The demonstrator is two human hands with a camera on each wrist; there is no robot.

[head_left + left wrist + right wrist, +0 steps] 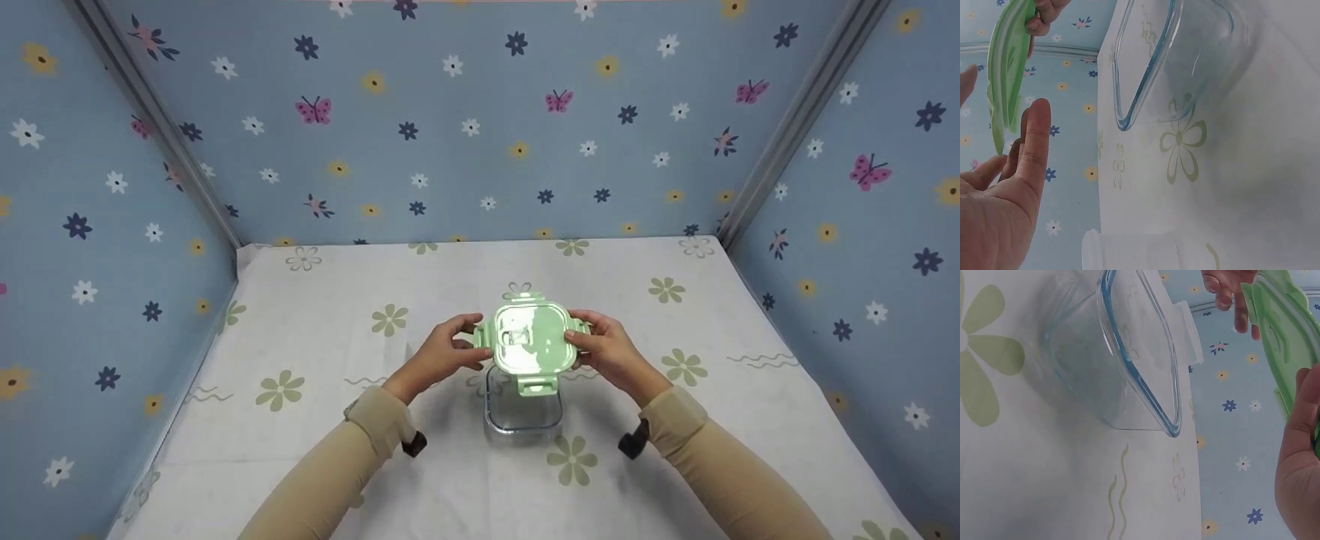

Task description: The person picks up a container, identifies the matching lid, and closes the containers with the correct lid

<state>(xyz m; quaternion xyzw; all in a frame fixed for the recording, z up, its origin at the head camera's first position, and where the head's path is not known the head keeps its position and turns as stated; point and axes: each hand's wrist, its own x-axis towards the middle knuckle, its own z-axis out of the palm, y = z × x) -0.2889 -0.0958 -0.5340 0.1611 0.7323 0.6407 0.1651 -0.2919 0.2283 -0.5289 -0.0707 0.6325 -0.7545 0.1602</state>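
Observation:
A light green snap-on lid (534, 336) with locking tabs is held above a clear glass food container (523, 430), overlapping its far part in the head view. My right hand (611, 351) grips the lid's right side, thumb on top and fingers beneath. My left hand (441, 354) is at the left tab with fingers spread; in the left wrist view, the left hand (1013, 185) shows its fingers extended and parted around the lid's edge (1008, 67). The right wrist view shows the uncovered container (1112, 360) standing upright, the lid (1286, 332) tilted beside the right hand (1300, 455).
A translucent whitish container (1131, 253) stands on the table left of the glass one. The white flower-printed tablecloth (315, 322) spreads beneath, with blue patterned panels (480, 127) at the back and both sides.

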